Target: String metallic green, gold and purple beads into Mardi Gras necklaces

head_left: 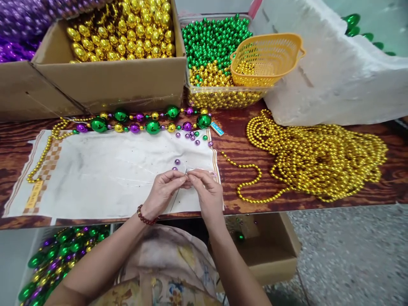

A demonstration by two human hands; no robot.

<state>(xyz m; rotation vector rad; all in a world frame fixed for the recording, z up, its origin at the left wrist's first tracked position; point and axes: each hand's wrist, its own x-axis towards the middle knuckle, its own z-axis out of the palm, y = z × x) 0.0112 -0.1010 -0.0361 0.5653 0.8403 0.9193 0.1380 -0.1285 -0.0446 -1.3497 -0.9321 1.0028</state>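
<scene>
My left hand (164, 191) and my right hand (205, 189) meet over the near edge of a white cloth (105, 174), fingertips pinched together on a thin thread or needle that I can barely make out. Small purple beads (177, 162) lie just beyond the fingers. A strand of big green, gold and purple beads (143, 121) runs along the cloth's far edge. Loose small beads (191, 136) are scattered near its right end.
A heap of gold bead strands (318, 159) lies at the right on the wooden table (236, 144). Behind stand a cardboard box of gold beads (121, 29), a clear tub of green and gold beads (210, 46) with a yellow basket (266, 59), and purple beads (19, 25).
</scene>
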